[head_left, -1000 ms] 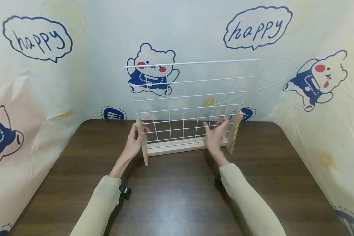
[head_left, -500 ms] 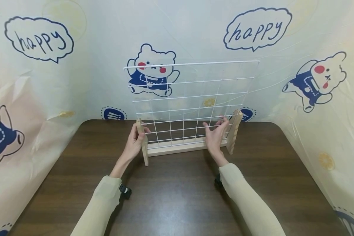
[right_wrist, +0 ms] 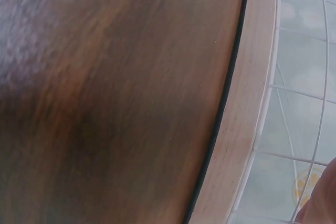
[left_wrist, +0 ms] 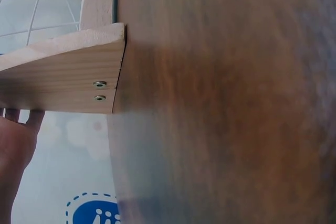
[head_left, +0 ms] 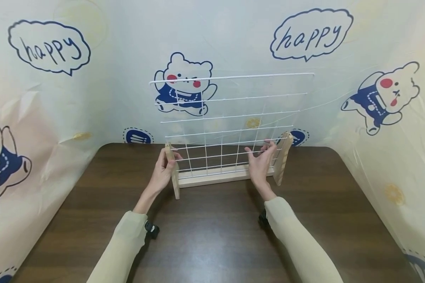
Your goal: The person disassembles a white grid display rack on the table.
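A white wire grid rack [head_left: 212, 145] stands upright in a pale wooden base, leaning back a little. Its left wooden side panel [head_left: 173, 177] is gripped by my left hand [head_left: 161, 173], thumb on the near side and fingers behind. The left wrist view shows that side panel [left_wrist: 68, 72] with two metal bolts, and part of the left hand [left_wrist: 18, 145] past its edge. My right hand [head_left: 259, 167] holds the wire grid near the right side panel [head_left: 282, 159], thumb and fingers spread among the wires. In the right wrist view, the base bar [right_wrist: 244, 103] runs along the tabletop, and only a piece of the right hand [right_wrist: 321, 198] shows.
The dark brown wooden table [head_left: 212, 236] reaches back to a pale curtain [head_left: 127, 98] printed with bears and "happy" bubbles. That curtain hangs at the back and both sides. Small black devices [head_left: 151, 230] sit at the wrists by the cream sleeves [head_left: 120, 243].
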`<state>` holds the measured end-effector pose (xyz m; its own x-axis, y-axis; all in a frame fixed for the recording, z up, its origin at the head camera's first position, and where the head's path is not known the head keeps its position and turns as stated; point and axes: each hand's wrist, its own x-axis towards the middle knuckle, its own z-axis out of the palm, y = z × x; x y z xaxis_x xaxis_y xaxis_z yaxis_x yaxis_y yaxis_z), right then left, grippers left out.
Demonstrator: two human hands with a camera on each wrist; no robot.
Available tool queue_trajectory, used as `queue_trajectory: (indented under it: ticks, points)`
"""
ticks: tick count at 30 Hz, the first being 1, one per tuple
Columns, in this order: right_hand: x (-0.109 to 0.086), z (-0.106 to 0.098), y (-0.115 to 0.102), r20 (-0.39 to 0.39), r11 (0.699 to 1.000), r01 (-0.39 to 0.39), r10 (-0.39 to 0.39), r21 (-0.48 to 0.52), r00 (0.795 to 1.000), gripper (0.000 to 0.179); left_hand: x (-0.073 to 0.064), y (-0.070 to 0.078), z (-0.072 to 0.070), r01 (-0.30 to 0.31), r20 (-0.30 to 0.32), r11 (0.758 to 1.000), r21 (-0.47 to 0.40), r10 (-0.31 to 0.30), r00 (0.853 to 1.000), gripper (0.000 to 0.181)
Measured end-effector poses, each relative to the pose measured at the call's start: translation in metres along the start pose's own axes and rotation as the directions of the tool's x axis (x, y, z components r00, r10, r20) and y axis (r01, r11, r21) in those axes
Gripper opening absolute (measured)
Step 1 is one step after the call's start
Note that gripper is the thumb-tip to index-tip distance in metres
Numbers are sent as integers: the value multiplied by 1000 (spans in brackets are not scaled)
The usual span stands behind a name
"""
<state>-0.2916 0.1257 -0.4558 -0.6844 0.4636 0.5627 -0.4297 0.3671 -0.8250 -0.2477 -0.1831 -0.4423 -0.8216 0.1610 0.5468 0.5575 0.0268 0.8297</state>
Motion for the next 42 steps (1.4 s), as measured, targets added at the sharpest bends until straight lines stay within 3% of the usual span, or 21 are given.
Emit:
queue_trajectory:
  ticks: [6, 14, 24, 32, 37, 42]
  points:
    - [1, 1, -1, -4, 1000, -2, 2, 16, 1000, 64, 0, 2, -1, 15, 3, 1000, -6, -15, 1000, 62]
    - [3, -1, 0, 14, 988, -17, 15, 154, 1000, 67, 0, 2, 1, 14, 1, 1000, -2, -14, 1000, 60]
    - [0, 3, 4, -34, 982, 5, 1, 189, 999, 68, -1, 1, 0, 20, -1, 1000, 10, -20, 1000, 62]
    - [7, 3, -8, -80, 977, 3, 14, 213, 997, 62, 0, 3, 1, 6, 1, 999, 47, -6, 1000, 54]
    - [17, 5, -21, -60, 976, 32, -20, 217, 998, 61, -1, 4, -1, -9, -9, 999, 48, 10, 1000, 54]
    - [18, 4, -24, -68, 981, 8, 6, 195, 998, 62, -1, 3, -1, -1, -4, 999, 51, 1, 1000, 54]
